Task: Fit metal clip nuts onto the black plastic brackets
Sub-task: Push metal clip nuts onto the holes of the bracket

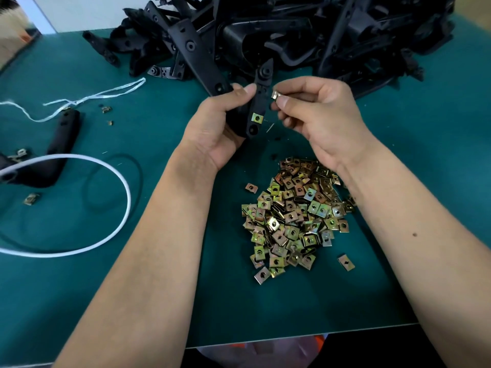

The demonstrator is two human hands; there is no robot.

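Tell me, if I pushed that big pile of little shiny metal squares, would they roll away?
Probably not. The clip nuts in the pile look flat and squarish, so they would likely slide and scatter across the green table rather than roll. Each seems small and thin, so probably light; the right hand pinches one clip nut with just its fingertips.

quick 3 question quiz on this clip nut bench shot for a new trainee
1. True or false: the bracket in the left hand already carries one fitted clip nut.
2. What does the right hand pinch? A) white cord B) a clip nut C) nothing
3. Fill in: the loose nut pile lies on the ___ mat.

Key: 1 true; 2 B, the pinched clip nut; 3 green.
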